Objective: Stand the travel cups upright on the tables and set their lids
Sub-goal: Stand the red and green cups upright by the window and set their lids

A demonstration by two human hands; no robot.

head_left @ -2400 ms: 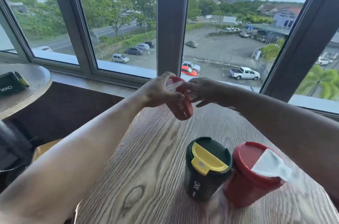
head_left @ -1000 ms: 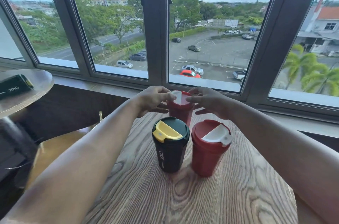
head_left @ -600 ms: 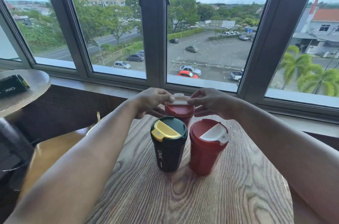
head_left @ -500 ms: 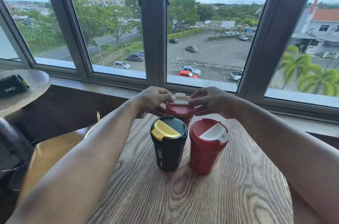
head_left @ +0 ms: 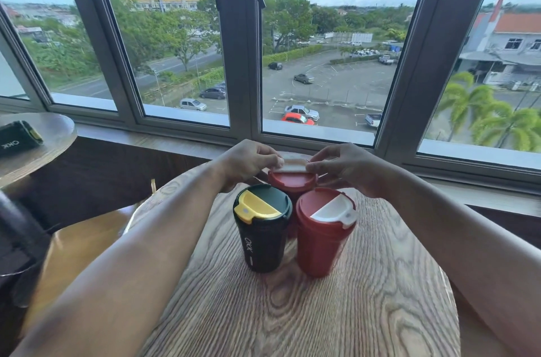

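Three travel cups standing upright, close together, on the wooden table (head_left: 351, 312). Nearest left: a black cup (head_left: 262, 242) with a green lid and a yellow flap. Just beside it on the right, touching or nearly so: a red cup (head_left: 320, 248) with a white flap (head_left: 332, 209) lying flat on its red lid. Behind and between these two, toward the window: a second red cup (head_left: 292, 181), mostly hidden below its lid.

Both hands on that far cup's lid. Left hand (head_left: 248, 163) curled, fingertips (head_left: 276, 162) pinching the left end of the white flap (head_left: 292, 165) on top. Right hand (head_left: 344, 166) curled likewise, fingertips (head_left: 311, 168) pinching the flap's right end, lower fingers close by the lid's rim. Flap lying roughly level across the top of the lid.

Far left, on a separate round table (head_left: 55, 134): another black cup (head_left: 19, 138) lying on its side, well apart from the rest. Window frame (head_left: 237, 49) straight ahead, with a car park beyond the glass.
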